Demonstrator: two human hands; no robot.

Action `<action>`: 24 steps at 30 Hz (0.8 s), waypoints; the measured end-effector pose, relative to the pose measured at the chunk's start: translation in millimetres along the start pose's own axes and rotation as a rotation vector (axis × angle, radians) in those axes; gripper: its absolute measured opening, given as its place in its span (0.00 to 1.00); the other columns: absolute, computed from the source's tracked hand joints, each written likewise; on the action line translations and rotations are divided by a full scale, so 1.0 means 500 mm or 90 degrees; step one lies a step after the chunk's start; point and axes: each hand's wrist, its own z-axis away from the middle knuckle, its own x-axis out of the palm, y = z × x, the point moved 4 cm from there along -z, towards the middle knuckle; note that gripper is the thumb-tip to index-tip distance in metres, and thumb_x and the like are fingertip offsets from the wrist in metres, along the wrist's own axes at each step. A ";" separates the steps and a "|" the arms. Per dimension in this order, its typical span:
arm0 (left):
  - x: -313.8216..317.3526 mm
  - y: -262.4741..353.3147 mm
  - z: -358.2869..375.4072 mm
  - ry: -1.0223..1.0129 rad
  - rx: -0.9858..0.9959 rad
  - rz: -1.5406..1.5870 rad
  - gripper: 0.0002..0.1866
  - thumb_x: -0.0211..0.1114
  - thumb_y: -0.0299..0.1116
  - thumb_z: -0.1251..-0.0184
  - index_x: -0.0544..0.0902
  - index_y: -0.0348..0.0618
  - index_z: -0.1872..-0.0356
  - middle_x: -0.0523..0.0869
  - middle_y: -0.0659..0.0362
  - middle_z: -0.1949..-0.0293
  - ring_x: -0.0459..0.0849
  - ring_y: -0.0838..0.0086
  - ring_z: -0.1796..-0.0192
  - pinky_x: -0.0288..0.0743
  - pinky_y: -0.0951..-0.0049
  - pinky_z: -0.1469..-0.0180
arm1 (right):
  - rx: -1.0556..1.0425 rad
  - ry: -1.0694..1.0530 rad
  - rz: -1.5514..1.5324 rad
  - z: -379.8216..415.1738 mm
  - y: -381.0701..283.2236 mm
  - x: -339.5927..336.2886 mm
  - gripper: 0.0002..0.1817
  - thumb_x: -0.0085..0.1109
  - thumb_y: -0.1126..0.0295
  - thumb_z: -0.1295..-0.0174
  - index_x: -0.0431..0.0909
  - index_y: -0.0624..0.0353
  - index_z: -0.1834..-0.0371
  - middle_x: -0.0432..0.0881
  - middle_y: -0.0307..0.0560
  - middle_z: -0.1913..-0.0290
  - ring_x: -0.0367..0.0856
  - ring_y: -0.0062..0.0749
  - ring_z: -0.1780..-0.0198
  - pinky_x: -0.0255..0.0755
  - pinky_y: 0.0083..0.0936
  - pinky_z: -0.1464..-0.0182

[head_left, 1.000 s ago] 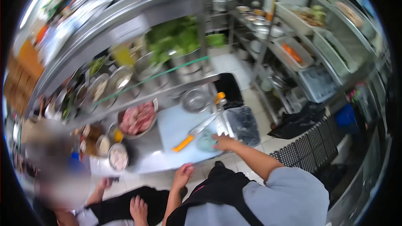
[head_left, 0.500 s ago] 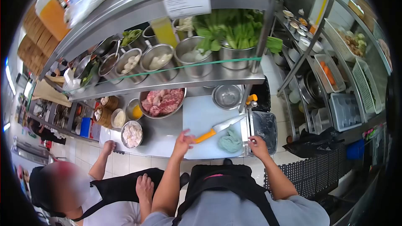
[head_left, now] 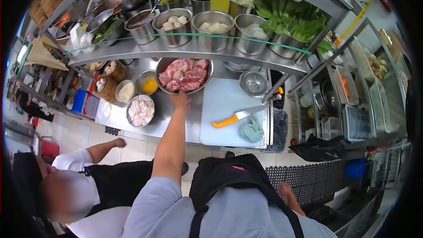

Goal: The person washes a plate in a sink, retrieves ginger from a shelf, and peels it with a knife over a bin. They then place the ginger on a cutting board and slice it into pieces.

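My left hand (head_left: 179,101) reaches forward to the near rim of a metal bowl (head_left: 210,80) of raw red meat (head_left: 183,75). One finger lies over the rim and the others curl below it. Low at my right side hangs my right hand (head_left: 285,191), away from the counter, its fingers small and partly hidden. On the white cutting board (head_left: 216,94) lies a knife with an orange handle (head_left: 225,121), its blade pointing right. Beside the knife is a crumpled green cloth (head_left: 251,128).
Left of the meat stand a bowl of pale raw pieces (head_left: 141,111), a bowl of yellow liquid (head_left: 150,85) and a white tub (head_left: 125,91). Steel pots (head_left: 172,39) line the shelf above. An empty bowl (head_left: 254,83) sits behind the board. A co-worker (head_left: 119,185) stands at my left.
My left hand has moved from beside the knife handle to the meat bowl's rim. My right hand has dropped from the board's right edge to my side. The view has shifted.
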 end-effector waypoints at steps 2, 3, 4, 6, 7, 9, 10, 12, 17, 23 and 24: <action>0.004 0.013 -0.002 0.022 0.010 -0.013 0.27 0.60 0.49 0.30 0.66 0.49 0.37 0.82 0.52 0.48 0.87 0.60 0.57 0.78 0.49 0.61 | 0.075 0.039 -0.005 0.047 0.141 -0.012 0.16 0.53 0.56 0.30 0.77 0.57 0.52 0.80 0.46 0.59 0.80 0.42 0.55 0.79 0.49 0.53; 0.007 0.013 0.005 0.013 0.035 0.047 0.25 0.61 0.43 0.32 0.69 0.44 0.38 0.83 0.52 0.51 0.89 0.56 0.59 0.78 0.46 0.62 | 0.081 0.068 -0.059 0.069 0.200 -0.026 0.16 0.53 0.56 0.30 0.77 0.57 0.52 0.80 0.46 0.59 0.80 0.42 0.55 0.79 0.49 0.53; 0.005 0.011 -0.007 -0.031 0.020 0.038 0.25 0.62 0.46 0.31 0.69 0.44 0.39 0.83 0.54 0.52 0.88 0.57 0.57 0.77 0.45 0.59 | 0.102 0.045 -0.103 0.088 0.265 -0.032 0.11 0.54 0.61 0.31 0.78 0.58 0.57 0.81 0.45 0.62 0.80 0.36 0.60 0.76 0.38 0.58; -0.006 -0.007 -0.039 -0.051 -0.004 0.019 0.23 0.60 0.51 0.30 0.71 0.50 0.41 0.83 0.56 0.52 0.87 0.60 0.57 0.74 0.53 0.60 | 0.149 0.049 -0.179 0.159 0.326 -0.003 0.07 0.54 0.70 0.31 0.78 0.61 0.57 0.82 0.48 0.56 0.83 0.35 0.57 0.76 0.28 0.54; 0.000 0.002 -0.007 -0.030 -0.024 0.058 0.23 0.60 0.52 0.30 0.72 0.52 0.42 0.84 0.57 0.53 0.86 0.62 0.58 0.74 0.55 0.60 | 0.158 0.005 -0.236 0.128 0.378 -0.006 0.08 0.55 0.68 0.31 0.78 0.60 0.55 0.82 0.50 0.55 0.83 0.37 0.54 0.77 0.30 0.50; 0.012 -0.013 0.024 -0.067 -0.064 0.094 0.22 0.61 0.54 0.30 0.74 0.54 0.43 0.85 0.60 0.55 0.85 0.68 0.59 0.74 0.57 0.61 | 0.235 0.138 -0.133 0.240 0.242 0.041 0.08 0.55 0.65 0.31 0.77 0.57 0.58 0.81 0.49 0.57 0.82 0.35 0.56 0.79 0.33 0.54; 0.028 -0.027 0.030 -0.128 -0.084 0.089 0.23 0.61 0.56 0.30 0.74 0.55 0.43 0.86 0.61 0.55 0.84 0.71 0.59 0.74 0.58 0.61 | 0.235 0.137 -0.146 0.223 0.228 0.043 0.08 0.55 0.65 0.31 0.77 0.57 0.58 0.81 0.49 0.57 0.82 0.35 0.56 0.79 0.33 0.54; 0.137 -0.022 0.170 -0.182 -0.050 -0.040 0.21 0.61 0.54 0.28 0.77 0.54 0.44 0.87 0.63 0.54 0.83 0.76 0.60 0.75 0.57 0.61 | 0.113 0.066 -0.040 0.140 0.197 0.044 0.16 0.53 0.57 0.30 0.76 0.60 0.55 0.80 0.49 0.60 0.82 0.40 0.57 0.82 0.45 0.56; 0.431 -0.028 0.353 -0.332 0.747 -0.486 0.18 0.65 0.42 0.32 0.82 0.44 0.46 0.85 0.53 0.46 0.81 0.57 0.43 0.73 0.49 0.43 | -0.075 0.023 0.047 -0.038 0.031 0.031 0.12 0.54 0.57 0.34 0.82 0.51 0.60 0.81 0.43 0.68 0.81 0.31 0.69 0.79 0.31 0.71; 0.606 -0.084 0.292 -0.264 0.818 -0.911 0.20 0.62 0.45 0.32 0.82 0.45 0.46 0.84 0.53 0.43 0.65 0.52 0.26 0.51 0.25 0.32 | -0.299 0.004 0.023 -0.057 -0.183 -0.076 0.13 0.57 0.58 0.32 0.83 0.51 0.53 0.82 0.38 0.62 0.80 0.23 0.65 0.77 0.25 0.69; 0.612 -0.093 0.280 -0.258 0.831 -0.905 0.18 0.62 0.45 0.33 0.85 0.46 0.50 0.86 0.54 0.47 0.66 0.52 0.26 0.51 0.24 0.32 | -0.315 -0.008 0.009 -0.078 -0.178 -0.108 0.13 0.58 0.57 0.32 0.83 0.51 0.52 0.83 0.39 0.64 0.80 0.23 0.68 0.77 0.25 0.69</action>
